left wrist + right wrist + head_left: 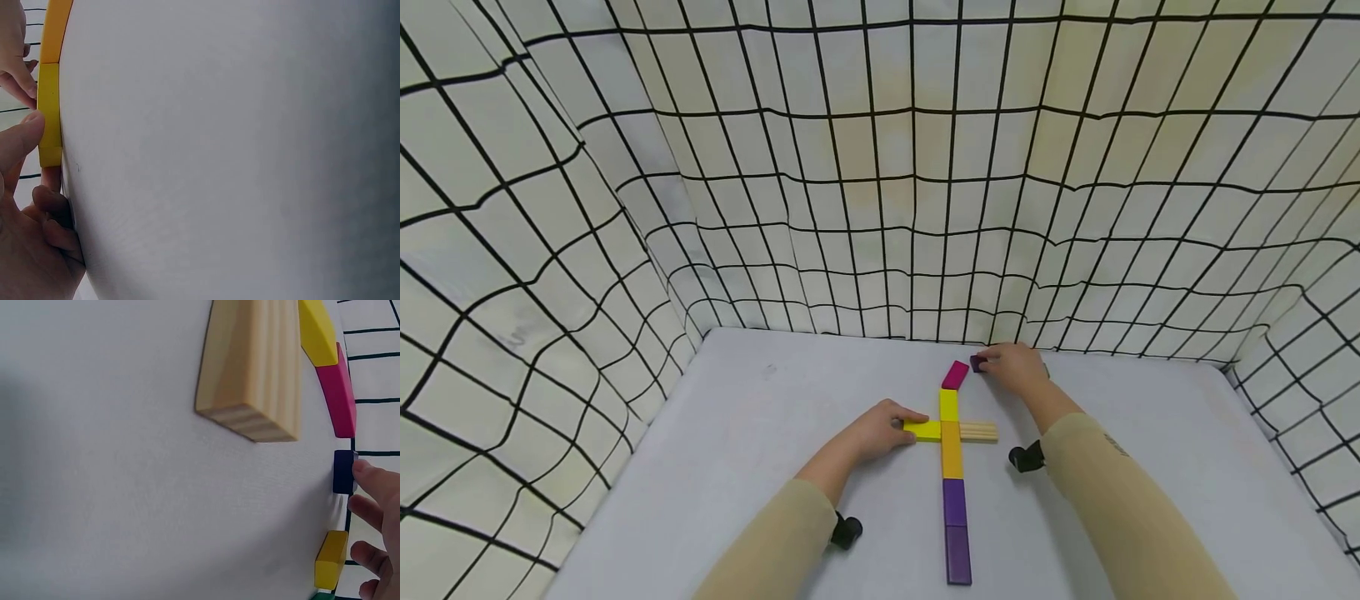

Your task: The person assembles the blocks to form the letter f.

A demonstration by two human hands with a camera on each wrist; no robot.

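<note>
My left hand (876,429) pinches the outer end of a yellow block (925,431) lying flat on the table, thumb on the near side. That block's other end meets an orange block (951,450) in a cross-shaped row. Towards the back, my right hand (1015,369) grips a small dark blue block (977,364) with thumb and fingertips. Just left of it, a magenta block (955,375) lies slanted above a second yellow block (949,406). A ribbed wooden piece (979,431) extends right from the row. Two purple blocks (954,502) continue it towards me.
Beside the right hand, the right wrist view shows another yellow block (331,559) and part of a green block (324,595). Black netting (913,229) over white walls encloses the back and sides of the white table (760,417). A black wrist camera (1027,457) sits under the right sleeve.
</note>
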